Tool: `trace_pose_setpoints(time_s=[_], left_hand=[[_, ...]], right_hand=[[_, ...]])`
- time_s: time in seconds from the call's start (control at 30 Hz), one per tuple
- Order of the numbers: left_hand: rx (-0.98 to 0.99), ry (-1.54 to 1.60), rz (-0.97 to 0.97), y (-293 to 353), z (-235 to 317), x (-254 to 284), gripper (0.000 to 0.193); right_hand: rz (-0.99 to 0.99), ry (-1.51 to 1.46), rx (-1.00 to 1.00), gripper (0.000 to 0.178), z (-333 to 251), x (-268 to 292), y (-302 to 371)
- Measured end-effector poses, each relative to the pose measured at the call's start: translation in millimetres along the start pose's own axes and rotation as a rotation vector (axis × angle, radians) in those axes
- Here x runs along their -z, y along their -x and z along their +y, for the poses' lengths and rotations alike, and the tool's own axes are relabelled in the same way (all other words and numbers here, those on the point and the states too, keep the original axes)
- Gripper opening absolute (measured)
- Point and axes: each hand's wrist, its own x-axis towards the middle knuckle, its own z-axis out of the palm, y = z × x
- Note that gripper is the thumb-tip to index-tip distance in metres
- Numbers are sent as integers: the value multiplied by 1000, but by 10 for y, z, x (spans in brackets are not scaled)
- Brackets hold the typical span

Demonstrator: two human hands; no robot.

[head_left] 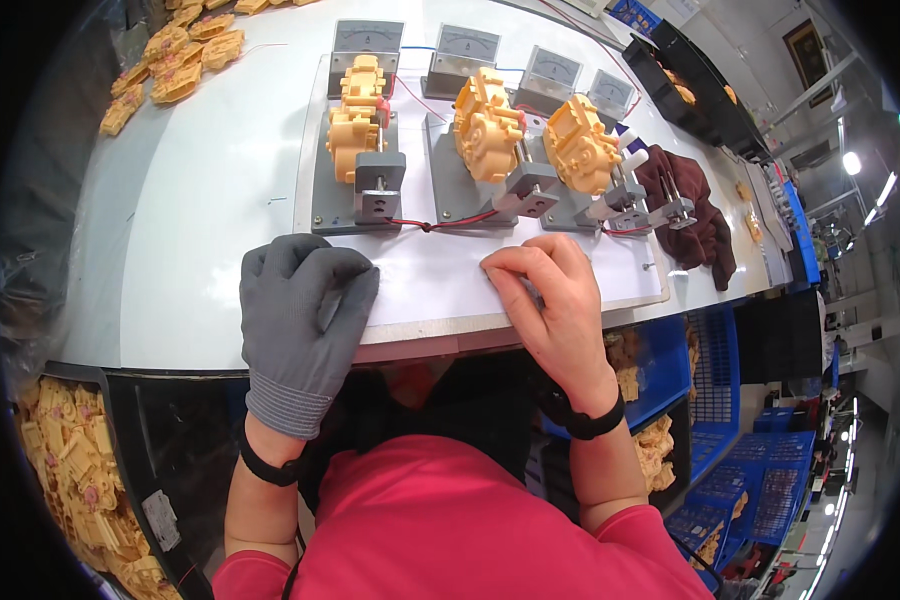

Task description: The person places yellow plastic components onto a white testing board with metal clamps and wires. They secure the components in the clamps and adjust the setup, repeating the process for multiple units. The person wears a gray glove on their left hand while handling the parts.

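While our left hand in a stretchy grey glove (300,300) lies at the near edge of the work place, its fingers are curled in and its thumb rests by the first finger. Our bare right hand (560,300) has its thumb and pointing finger pinched close. We see nothing between either pair of tips, but we cannot tell if something tiny hides there.

Under both hands is a flat white sheet (425,285). Just past them runs a thin red and black wire (427,227). Beyond it, three bumpy yellow plastic cases (488,140) sit in a row on dark grey metal-looking stands (322,190), and our hands do not touch them.

We think each case is light and stiff, a bit smooth, with small bits that could snap. We would hold it by its wide sides, away from the metal rods and the wires.

Behind the stands are clear square dial meters (367,38). A crumpled brown cloth (705,225) lies to the right, and more yellow plastic parts (175,75) are heaped far to the left.
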Motion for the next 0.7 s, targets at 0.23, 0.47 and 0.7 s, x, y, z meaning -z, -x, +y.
trace_pose_setpoints(time_s=[0.23, 0.47, 0.7], left_hand=[[-4, 2, -2, 0, -2, 1, 11], [-8, 2, -4, 6, -11, -1, 11], [-6, 7, 0, 4, -5, 0, 11]], right_hand=[[-1, -1, -5, 10, 4, -4, 5], [1, 7, -6, 11, 5, -5, 12], [5, 5, -8, 11, -8, -6, 8]])
